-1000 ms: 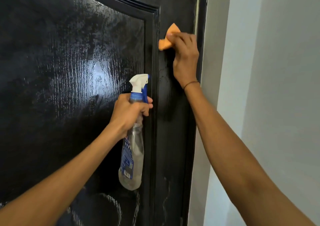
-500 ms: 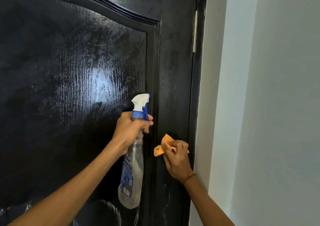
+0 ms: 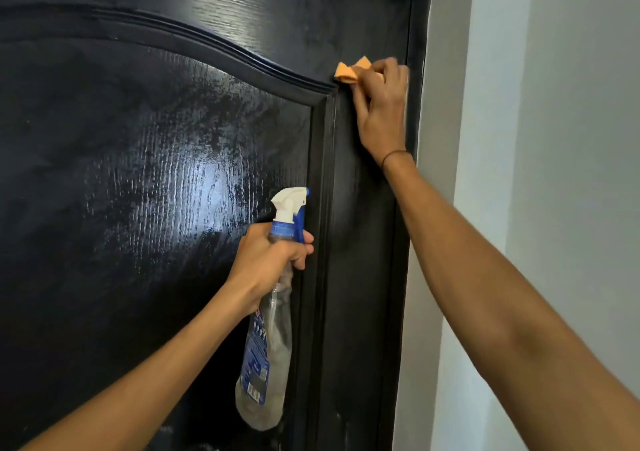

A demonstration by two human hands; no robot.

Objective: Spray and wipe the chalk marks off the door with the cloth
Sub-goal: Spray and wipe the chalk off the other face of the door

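A glossy black panelled door (image 3: 145,173) fills the left and middle of the head view, its surface wet and streaked. My right hand (image 3: 381,111) grips an orange cloth (image 3: 349,70) and presses it against the door's right stile, just above the panel's top right corner. My left hand (image 3: 270,260) holds a clear spray bottle (image 3: 266,353) by its neck, lower down in front of the panel's right edge. Its white and blue trigger head (image 3: 291,205) points right. Faint white chalk traces (image 3: 343,426) show near the bottom of the stile.
A pale grey wall (image 3: 554,173) runs down the right side, right beside the black door frame (image 3: 415,70). The door's top edge is visible at the upper right.
My right hand with the cloth swept down the stile to about bottle height, then back up to the panel's top corner. The view tilted upward. My left hand kept holding the bottle.
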